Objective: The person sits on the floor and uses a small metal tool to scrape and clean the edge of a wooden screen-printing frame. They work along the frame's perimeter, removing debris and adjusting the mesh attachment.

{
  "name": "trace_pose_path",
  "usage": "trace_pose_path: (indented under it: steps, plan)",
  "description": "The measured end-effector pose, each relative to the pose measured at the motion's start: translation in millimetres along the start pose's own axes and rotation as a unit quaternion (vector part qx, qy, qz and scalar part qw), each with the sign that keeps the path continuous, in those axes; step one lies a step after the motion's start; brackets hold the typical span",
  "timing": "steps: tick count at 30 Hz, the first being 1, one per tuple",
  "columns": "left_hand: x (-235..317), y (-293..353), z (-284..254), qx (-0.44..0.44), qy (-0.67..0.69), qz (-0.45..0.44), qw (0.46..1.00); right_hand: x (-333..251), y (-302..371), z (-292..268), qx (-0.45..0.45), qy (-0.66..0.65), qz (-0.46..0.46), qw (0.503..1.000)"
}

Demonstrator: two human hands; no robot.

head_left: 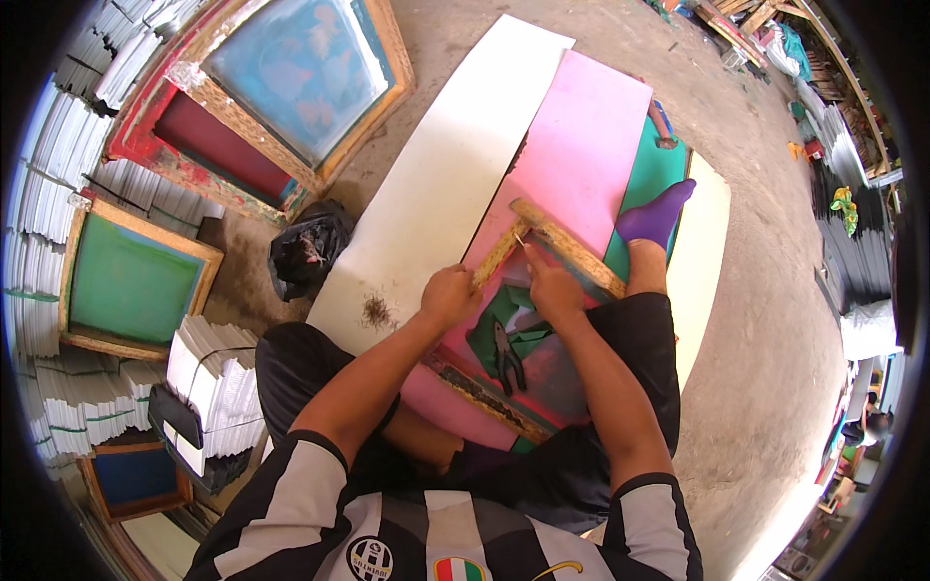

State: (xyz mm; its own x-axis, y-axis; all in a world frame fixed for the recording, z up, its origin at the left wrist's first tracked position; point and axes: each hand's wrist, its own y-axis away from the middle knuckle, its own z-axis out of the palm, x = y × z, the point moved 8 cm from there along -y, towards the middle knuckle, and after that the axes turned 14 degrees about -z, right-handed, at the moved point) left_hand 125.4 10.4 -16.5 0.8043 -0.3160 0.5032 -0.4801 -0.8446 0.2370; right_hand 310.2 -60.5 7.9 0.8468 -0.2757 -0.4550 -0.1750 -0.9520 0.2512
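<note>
One left hand [450, 296] clasps a yellowish, four-sided wooden frame [576, 254]; I cannot tell whether the right hand [556, 289] holds anything.

The round crest [371, 559] (black and white) on the striped shirt [449, 515] carries readable lettering [370, 574].

From my distant place, I see the bare left hand [451, 296] folded into a grip, with its knuckles toward the camera. The bare right hand [556, 288] is near it, but not touching; its index finger [532, 259] is stretched forward. The bare left forearm [383, 363] slants forward to the right, and the bare right forearm [607, 382] slants forward to the left.
</note>
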Motion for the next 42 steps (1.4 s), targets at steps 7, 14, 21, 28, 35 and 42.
trace_pose_path:
  steps: [7, 14, 21, 28, 35, 42]
  plan:
    - [3, -3, 2, 0.001, -0.006, -0.004, 1.0, 45, -22, 35, 0.185, -0.244, -0.156, 0.939]
    - [-4, -4, 5, 0.0, -0.004, 0.0, 1.0, 9, -6, 10, 0.086, 0.088, -0.11, 0.986]
    - [1, -4, 6, -0.003, -0.015, -0.005, 1.0, 36, -20, 21, 0.077, -0.17, -0.104, 0.977]
    - [0, -2, -1, -0.01, -0.014, -0.004, 1.0, 41, -15, 24, -0.033, -0.404, 0.057, 0.912]
    - [-2, -1, 0, -0.022, -0.005, -0.011, 1.0, 14, -10, 6, 0.04, 0.025, -0.072, 0.996]
    - [-11, -1, 5, -0.007, -0.018, -0.022, 1.0, 31, -37, 9, -0.023, -0.305, -0.003, 0.952]
